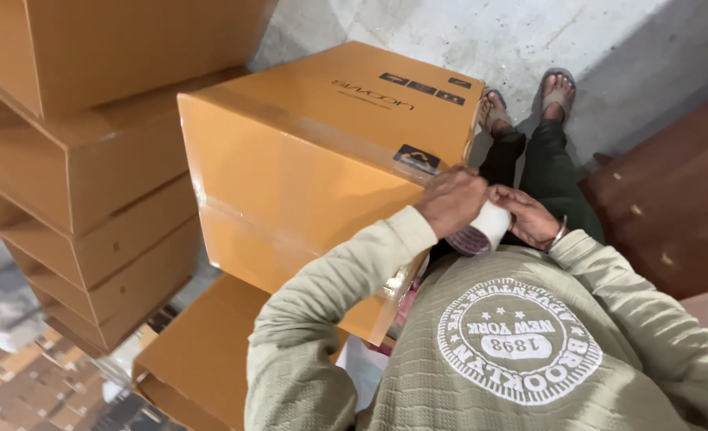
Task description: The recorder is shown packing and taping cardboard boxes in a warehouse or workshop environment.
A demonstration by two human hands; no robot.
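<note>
A large orange cardboard box (306, 152) stands tilted in front of me, its corner against my body. My left hand (450, 199) is closed over a whitish tape roll (488, 227) at the box's near right edge. From the other side, my right hand (534, 217), with a metal bracelet on the wrist, grips the same roll. Clear tape shines along the box's side. The roll's dark core shows just below my left hand.
Several more orange boxes (83, 160) are stacked at the left, and another (202, 351) lies under the tilted one. A brown wooden surface (665, 199) stands at the right. My sandalled feet (557, 92) are on the grey concrete floor (625, 40).
</note>
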